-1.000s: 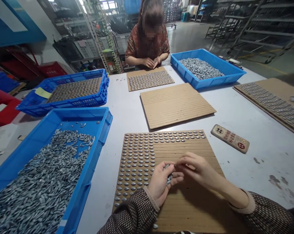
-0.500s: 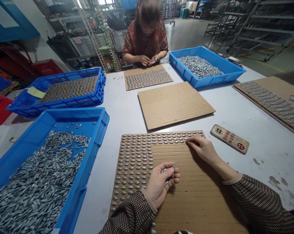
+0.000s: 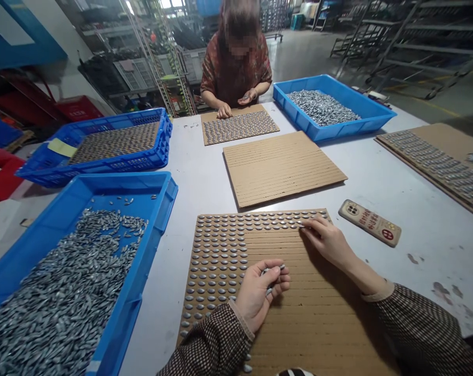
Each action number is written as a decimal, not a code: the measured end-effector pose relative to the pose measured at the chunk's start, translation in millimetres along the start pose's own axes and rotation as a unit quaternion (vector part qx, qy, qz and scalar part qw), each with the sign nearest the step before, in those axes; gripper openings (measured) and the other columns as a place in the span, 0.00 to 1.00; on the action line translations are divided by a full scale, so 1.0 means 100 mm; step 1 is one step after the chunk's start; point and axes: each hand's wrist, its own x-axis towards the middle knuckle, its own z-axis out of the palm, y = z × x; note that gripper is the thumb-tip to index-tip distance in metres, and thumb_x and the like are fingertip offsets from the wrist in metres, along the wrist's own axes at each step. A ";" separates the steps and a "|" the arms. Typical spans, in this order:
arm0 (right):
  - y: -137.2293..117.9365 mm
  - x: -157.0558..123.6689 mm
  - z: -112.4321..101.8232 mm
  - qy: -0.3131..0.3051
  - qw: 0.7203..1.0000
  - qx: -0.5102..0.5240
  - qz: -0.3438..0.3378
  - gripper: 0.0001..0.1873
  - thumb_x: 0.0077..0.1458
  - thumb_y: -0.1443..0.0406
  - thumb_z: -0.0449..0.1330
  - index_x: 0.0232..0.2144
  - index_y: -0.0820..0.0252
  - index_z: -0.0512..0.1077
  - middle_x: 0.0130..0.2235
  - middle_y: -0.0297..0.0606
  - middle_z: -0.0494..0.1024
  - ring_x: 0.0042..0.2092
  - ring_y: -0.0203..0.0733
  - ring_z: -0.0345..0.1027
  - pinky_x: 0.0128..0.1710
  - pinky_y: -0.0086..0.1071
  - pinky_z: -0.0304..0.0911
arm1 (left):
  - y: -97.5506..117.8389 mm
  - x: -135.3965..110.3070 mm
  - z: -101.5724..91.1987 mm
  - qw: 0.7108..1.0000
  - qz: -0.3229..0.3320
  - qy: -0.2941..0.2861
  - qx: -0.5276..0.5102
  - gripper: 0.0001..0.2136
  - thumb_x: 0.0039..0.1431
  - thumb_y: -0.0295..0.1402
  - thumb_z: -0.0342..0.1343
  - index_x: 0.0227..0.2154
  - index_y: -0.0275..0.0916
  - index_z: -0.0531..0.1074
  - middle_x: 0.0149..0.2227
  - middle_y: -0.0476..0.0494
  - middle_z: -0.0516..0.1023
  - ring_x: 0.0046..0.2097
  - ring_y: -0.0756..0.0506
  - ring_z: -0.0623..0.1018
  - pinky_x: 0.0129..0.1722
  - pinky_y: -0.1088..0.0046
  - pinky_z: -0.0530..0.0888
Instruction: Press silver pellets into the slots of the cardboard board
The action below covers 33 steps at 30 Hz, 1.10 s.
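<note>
A slotted cardboard sheet (image 3: 299, 308) lies in front of me, its top rows and left side filled with small oval metal pieces (image 3: 220, 245). My left hand (image 3: 260, 292) is curled over the sheet's middle, holding a handful of the metal pieces. My right hand (image 3: 326, 237) reaches to the sheet's upper right, fingertips pinched on a metal piece at the end of a filled row.
A blue bin of loose metal pieces (image 3: 64, 282) sits at my left. Behind it is a blue crate (image 3: 103, 146) with a filled sheet. An empty cardboard sheet (image 3: 279, 167), a phone (image 3: 369, 222) and another blue bin (image 3: 330, 107) lie beyond. A person (image 3: 238, 57) works opposite.
My right hand moved from my left hand up to the sheet's upper right row and stays there. The person opposite lowered one hand onto their sheet.
</note>
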 end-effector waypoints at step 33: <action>0.38 -0.05 -0.09 -0.006 0.990 -0.094 -0.107 0.14 0.60 0.71 0.50 0.38 0.58 0.75 0.40 0.42 0.77 0.42 0.43 0.69 0.43 0.37 0.67 | -0.04 0.03 0.18 0.999 -0.045 0.004 -0.012 0.06 0.58 0.28 0.53 0.38 0.34 0.65 0.41 0.33 0.78 0.37 0.45 0.80 0.40 0.70 0.76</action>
